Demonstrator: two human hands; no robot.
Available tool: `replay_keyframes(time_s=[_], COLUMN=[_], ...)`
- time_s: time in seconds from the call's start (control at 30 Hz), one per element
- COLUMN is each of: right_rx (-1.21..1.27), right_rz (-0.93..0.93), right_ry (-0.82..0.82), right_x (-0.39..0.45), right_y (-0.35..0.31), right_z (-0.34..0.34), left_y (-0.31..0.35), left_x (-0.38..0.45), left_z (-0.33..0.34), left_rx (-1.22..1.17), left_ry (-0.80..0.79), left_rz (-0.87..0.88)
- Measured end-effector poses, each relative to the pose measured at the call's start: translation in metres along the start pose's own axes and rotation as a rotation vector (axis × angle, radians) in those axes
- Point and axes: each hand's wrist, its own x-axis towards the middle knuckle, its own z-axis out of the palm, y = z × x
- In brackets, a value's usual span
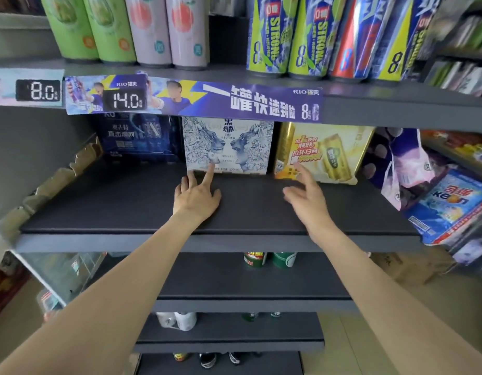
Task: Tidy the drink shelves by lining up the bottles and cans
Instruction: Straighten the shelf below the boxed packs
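Three beer packs stand at the back of the dark middle shelf (126, 212): a dark blue pack (137, 136), a white pack with lion drawings (229, 144) and a gold pack (321, 152). My left hand (197, 194) rests on the shelf with its index finger touching the lower left front of the white pack. My right hand (306, 192) hovers open just in front of the gold pack, fingers spread, holding nothing. Tall cans line the upper shelf: green cans (90, 28), pink cans (166, 31) and blue-yellow cans (294, 36).
A gap in the can row (227, 36) sits between the pink and blue-yellow cans. Snack bags (451, 207) hang on the right. Lower shelves hold green bottles (269, 259) and white bottles (177, 320). Cardboard scraps (58, 177) line the shelf's left side.
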Motion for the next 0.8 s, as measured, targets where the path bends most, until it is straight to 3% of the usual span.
replay_keyframes(time_s=[0.13, 0.2, 0.3, 0.43, 0.63, 0.8], right_rx=[-0.03, -0.021, -0.064, -0.149, -0.244, -0.166], right_rz=[-0.006, 0.036, 0.013, -0.01, -0.014, 0.018], right_ry=[0.315, 0.379, 0.321, 0.221, 0.199, 0.185], right_x=[0.002, 0.012, 0.024, 0.036, 0.043, 0.051], right_y=[0.021, 0.032, 0.041, 0.045, 0.049, 0.047], right_z=[-0.058, -0.076, -0.084, -0.084, -0.085, -0.089], left_y=[0.036, 0.064, 0.111, 0.149, 0.153, 0.155], left_x=[-0.014, -0.019, -0.024, -0.017, -0.006, -0.003], left_z=[0.01, 0.018, 0.032, 0.043, 0.044, 0.045], left_rx=[-0.016, -0.038, -0.079, -0.093, -0.171, -0.138], left_ry=[0.0, -0.007, -0.047, -0.101, -0.019, -0.014], left_rz=[0.108, 0.181, 0.277, 0.266, 0.172, 0.17])
